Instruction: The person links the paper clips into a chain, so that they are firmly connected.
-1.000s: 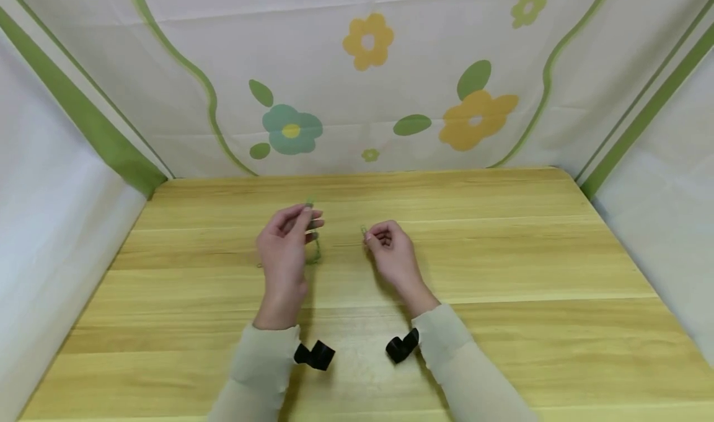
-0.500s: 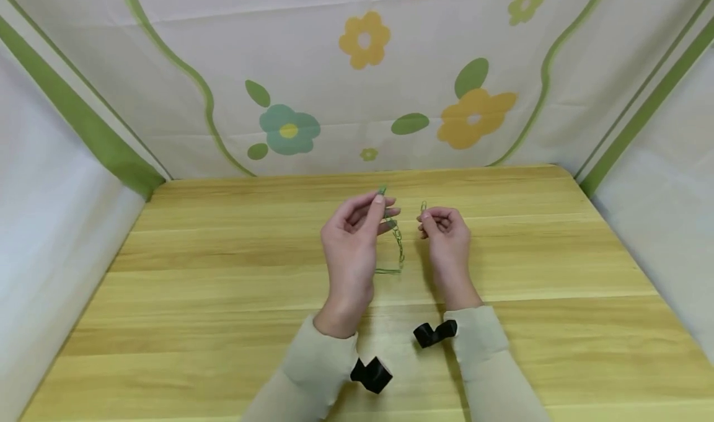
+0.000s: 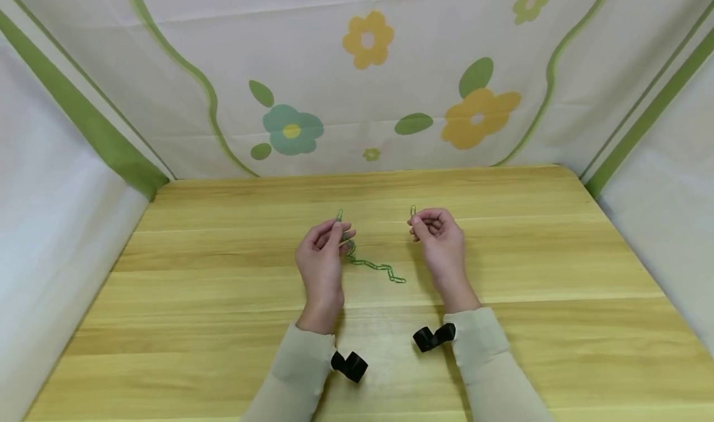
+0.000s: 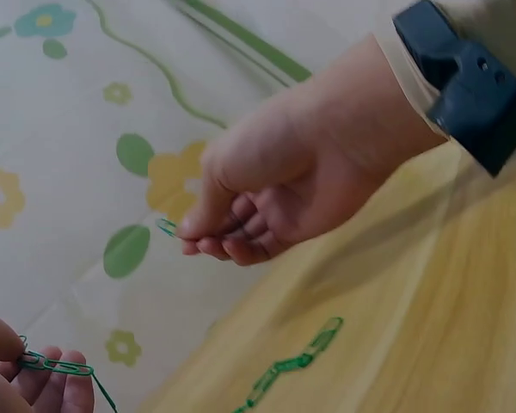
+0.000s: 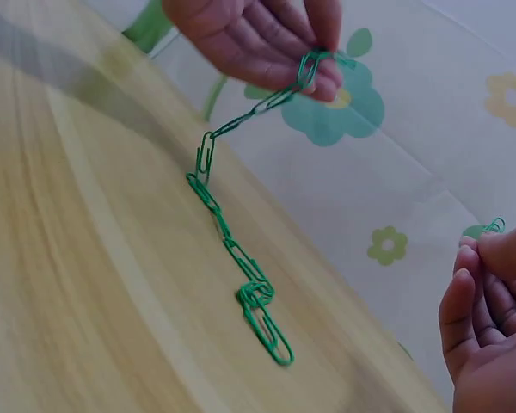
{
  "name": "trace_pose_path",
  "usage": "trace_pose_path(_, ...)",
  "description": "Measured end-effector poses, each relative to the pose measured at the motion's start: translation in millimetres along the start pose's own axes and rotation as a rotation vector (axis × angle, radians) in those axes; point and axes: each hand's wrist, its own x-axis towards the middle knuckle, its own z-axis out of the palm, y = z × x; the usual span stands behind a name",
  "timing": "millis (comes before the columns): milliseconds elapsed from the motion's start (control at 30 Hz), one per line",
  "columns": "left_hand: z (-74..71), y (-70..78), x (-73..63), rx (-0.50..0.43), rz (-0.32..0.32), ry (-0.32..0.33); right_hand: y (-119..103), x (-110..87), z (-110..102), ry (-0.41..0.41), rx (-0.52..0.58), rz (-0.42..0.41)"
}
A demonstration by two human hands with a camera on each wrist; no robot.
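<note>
My left hand (image 3: 323, 261) pinches the top end of a chain of linked green paper clips (image 3: 375, 265) between thumb and index finger, the other fingers spread behind it. From there the chain droops to the table, and its lower part lies in a zigzag toward the right. Pinched by my right hand (image 3: 443, 248) is a single green paper clip (image 3: 413, 210), upright, its loop showing above the fingertips. A gap separates the two hands. In the right wrist view, the chain's last clips (image 5: 267, 335) lie bunched on the wood.
A pale wooden table (image 3: 530, 347) spreads under both arms. White cloth (image 3: 201, 100) printed with flowers stands behind it, with more white cloth at both sides. Black wrist cameras (image 3: 349, 366) stick out inward from the sleeves.
Both hands moved right with their clips, then the left came back somewhat left and lower, widening the gap. The chain's lower part now lies stretched out rightward on the table.
</note>
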Motion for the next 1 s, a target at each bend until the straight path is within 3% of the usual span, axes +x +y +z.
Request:
trace_pose_path(167, -5.5, -16.9, 3.5, 0.003, 0.005, -0.008, 1.6, -4.9, 6.4, -0.05, 0.014, 0.004)
trace_pose_path(367, -7.1, -31.7, 3.1, 0.007, 0.02, -0.071, 3.0, -9.7, 10.5, -0.092, 0.059, 0.038)
trace_pose_path(567, -7.0, -38.2, 2.2, 0.017, 0.029, -0.102, 4.4, -13.0, 13.5, -0.119, 0.094, 0.073)
trace_pose_path(1000, -10.0, -42.0, 2.2, 0.04, -0.031, -0.205, 5.7, -17.1, 19.7, -0.157, 0.059, 0.075)
